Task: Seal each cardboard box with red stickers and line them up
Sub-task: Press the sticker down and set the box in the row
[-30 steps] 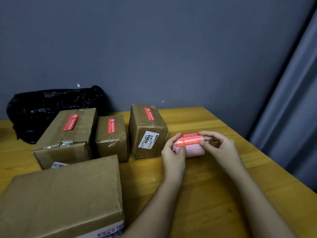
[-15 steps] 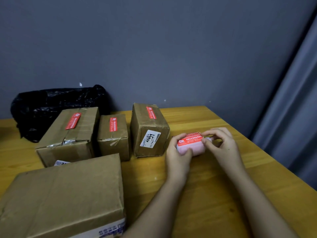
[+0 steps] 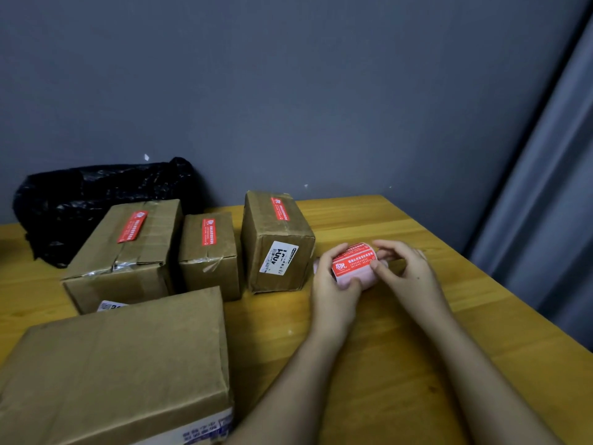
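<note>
We see a roll of red stickers (image 3: 353, 266) held just above the wooden worktop (image 3: 401, 348), immediately right of the upright cardboard box (image 3: 277, 242) that carries a white label. Left hand (image 3: 333, 290) clamped on the roll's left end, thumb curled under the pink backing, fingers over the top. Right hand (image 3: 407, 271) at the roll's right end, thumb and fingertips curled in and pinching at the edge of the outermost red sticker; exactly what they grip we cannot tell.

Taking the labelled box as landmark: it wears a red sticker along its top seam. Just left of it, a small cardboard box (image 3: 208, 252), also stickered on top. Left again, touching or nearly so, a wider taped box (image 3: 128, 252) with a red sticker on its lid. Those three stand in a row along the back. Nearer us and to the left, a large plain box (image 3: 118, 370), no sticker visible on its top. Behind the row's left end, a black plastic bag (image 3: 90, 200) against the grey wall (image 3: 288, 91)
</note>
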`<action>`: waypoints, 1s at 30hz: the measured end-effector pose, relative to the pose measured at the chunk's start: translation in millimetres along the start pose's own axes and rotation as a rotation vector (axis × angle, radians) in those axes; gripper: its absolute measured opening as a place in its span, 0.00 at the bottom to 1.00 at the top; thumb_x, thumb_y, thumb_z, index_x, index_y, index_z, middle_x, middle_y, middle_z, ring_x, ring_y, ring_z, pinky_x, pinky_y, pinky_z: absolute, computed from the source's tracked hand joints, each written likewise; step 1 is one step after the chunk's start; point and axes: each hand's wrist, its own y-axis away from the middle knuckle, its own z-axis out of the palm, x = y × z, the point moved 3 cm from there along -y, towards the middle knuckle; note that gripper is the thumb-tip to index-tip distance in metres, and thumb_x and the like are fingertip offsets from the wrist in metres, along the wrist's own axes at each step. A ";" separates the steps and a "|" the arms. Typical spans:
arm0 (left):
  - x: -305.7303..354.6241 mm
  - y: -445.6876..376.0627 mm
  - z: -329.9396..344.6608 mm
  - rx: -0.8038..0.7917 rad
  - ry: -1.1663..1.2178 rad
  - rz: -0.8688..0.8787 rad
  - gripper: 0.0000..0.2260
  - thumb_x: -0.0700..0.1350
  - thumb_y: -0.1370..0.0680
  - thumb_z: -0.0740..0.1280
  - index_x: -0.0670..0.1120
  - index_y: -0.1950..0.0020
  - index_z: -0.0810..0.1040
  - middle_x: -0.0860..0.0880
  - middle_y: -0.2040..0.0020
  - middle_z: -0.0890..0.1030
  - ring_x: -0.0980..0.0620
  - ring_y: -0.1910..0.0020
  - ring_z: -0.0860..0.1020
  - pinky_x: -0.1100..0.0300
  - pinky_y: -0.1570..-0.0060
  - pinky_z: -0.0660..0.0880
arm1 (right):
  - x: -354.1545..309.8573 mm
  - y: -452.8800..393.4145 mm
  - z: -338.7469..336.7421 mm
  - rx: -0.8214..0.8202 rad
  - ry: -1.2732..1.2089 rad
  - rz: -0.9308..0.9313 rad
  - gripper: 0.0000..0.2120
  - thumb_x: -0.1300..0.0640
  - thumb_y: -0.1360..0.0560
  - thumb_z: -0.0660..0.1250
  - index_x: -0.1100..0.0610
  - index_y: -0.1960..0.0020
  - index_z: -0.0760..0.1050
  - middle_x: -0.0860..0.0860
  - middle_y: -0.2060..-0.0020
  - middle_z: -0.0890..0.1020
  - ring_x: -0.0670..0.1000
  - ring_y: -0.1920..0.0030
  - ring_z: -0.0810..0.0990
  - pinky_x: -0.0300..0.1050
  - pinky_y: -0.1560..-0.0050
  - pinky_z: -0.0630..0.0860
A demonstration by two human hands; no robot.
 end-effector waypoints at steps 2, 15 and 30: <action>0.9 -0.4 -0.8 0.007 0.011 0.001 0.27 0.24 0.33 0.61 0.49 0.41 0.74 0.42 0.40 0.75 0.65 0.50 0.76 0.71 0.50 0.73 | -1.8 0.4 0.0 -0.018 -0.009 -0.005 0.15 0.59 0.26 0.69 0.41 0.45 0.75 0.35 0.55 0.78 0.47 0.46 0.72 0.42 0.48 0.70; 2.7 -0.8 -2.6 0.028 0.045 -0.019 0.21 0.24 0.32 0.63 0.45 0.46 0.74 0.52 0.50 0.77 0.58 0.52 0.76 0.70 0.53 0.74 | -2.2 0.0 -1.5 -0.041 -0.174 0.003 0.15 0.63 0.28 0.72 0.43 0.51 0.77 0.43 0.52 0.79 0.46 0.48 0.77 0.40 0.50 0.76; -0.7 -0.2 -1.8 0.039 0.081 -0.064 0.20 0.25 0.31 0.64 0.46 0.46 0.74 0.53 0.51 0.78 0.58 0.53 0.77 0.69 0.52 0.75 | -11.8 4.4 -6.1 0.152 0.147 -0.190 0.08 0.59 0.28 0.73 0.52 0.50 0.82 0.46 0.53 0.77 0.51 0.50 0.77 0.49 0.53 0.76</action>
